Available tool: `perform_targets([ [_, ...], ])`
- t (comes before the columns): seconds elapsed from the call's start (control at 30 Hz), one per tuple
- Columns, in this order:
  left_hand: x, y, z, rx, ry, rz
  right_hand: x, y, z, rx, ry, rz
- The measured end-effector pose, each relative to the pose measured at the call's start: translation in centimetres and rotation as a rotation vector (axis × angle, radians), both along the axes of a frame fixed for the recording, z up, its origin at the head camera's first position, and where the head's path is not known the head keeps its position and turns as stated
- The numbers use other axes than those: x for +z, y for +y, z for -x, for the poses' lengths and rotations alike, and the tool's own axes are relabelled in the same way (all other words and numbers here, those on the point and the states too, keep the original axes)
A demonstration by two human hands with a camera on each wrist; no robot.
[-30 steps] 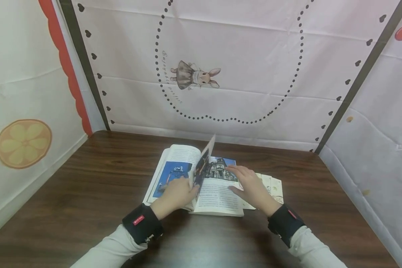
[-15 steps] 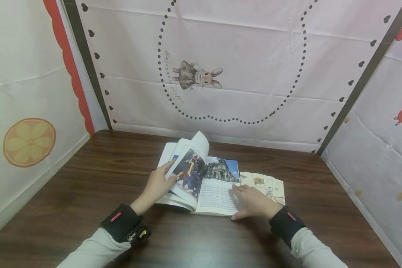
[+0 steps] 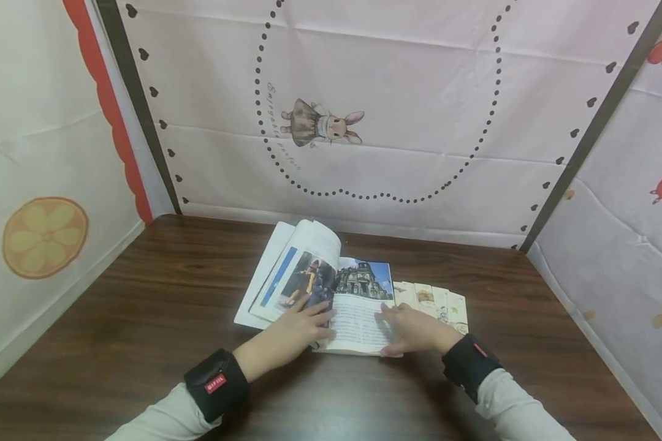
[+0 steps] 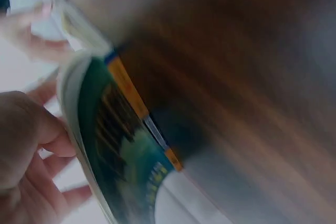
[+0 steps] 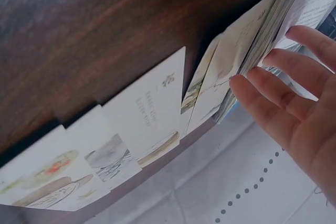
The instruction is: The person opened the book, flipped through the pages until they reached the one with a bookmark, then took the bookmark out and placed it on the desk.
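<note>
An open book (image 3: pixel 358 321) lies at the middle of the table, a photo of a building atop its right page. My left hand (image 3: pixel 292 331) rests with spread fingers on the lower left page, close to the spine, over the corner of a picture of costumed figures. In the left wrist view the book's green cover (image 4: pixel 118 140) shows from below, with the left hand (image 4: pixel 31 150) along the pages. My right hand (image 3: pixel 419 331) touches the right page's outer edge, fingers extended. The right wrist view shows that hand (image 5: pixel 299 98) beside the page edges.
Several cream illustrated cards (image 3: pixel 444 303) lie overlapping to the right of the book, partly behind the right hand. They appear as a fanned row of cards (image 5: pixel 147 108) in the right wrist view. A printed cloth (image 3: pixel 408 135) hangs behind the dark wooden table (image 3: pixel 160 288).
The raised leaf has come down on the left side. My left hand went left with it, then back right onto the page by the spine. My right hand lowered onto the right page's edge.
</note>
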State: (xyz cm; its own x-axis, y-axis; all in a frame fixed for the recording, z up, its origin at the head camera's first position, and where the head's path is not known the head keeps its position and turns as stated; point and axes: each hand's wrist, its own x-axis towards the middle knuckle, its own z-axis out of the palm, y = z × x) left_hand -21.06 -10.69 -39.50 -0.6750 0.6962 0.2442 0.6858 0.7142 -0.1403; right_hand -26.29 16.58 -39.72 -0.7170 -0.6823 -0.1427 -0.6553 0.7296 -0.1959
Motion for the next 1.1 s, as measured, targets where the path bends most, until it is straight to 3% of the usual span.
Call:
perform_targets([
  [0.1, 0.0, 0.9, -0.3, 0.036, 0.035, 0.017, -0.1, 0.2, 0.0, 0.001, 0.003, 0.015],
  [0.23, -0.2, 1.3, -0.3, 0.146, 0.132, -0.098, -0.3, 0.3, 0.2, 0.064, 0.11, 0.081],
  [0.33, -0.7, 1.2, -0.3, 0.225, 0.136, -0.178, -0.6, 0.2, 0.2, 0.098, 0.216, 0.143],
  [0.43, -1.2, 1.2, -0.3, 0.286, 0.096, -0.202, -0.7, 0.0, 0.0, 0.085, 0.277, 0.2],
  [0.6, -1.1, 1.6, 0.0, 0.334, 0.046, -0.141, -0.1, -0.3, -0.2, 0.066, 0.397, 0.254],
  [0.83, 0.0, 3.1, 0.2, 0.376, -0.051, -0.072, 1.4, -0.2, -0.2, 0.166, 0.528, 0.322],
  [1.1, 0.2, 5.2, -0.3, 0.361, 0.103, 0.019, 2.6, -1.0, -0.4, 0.206, 0.638, 0.403],
])
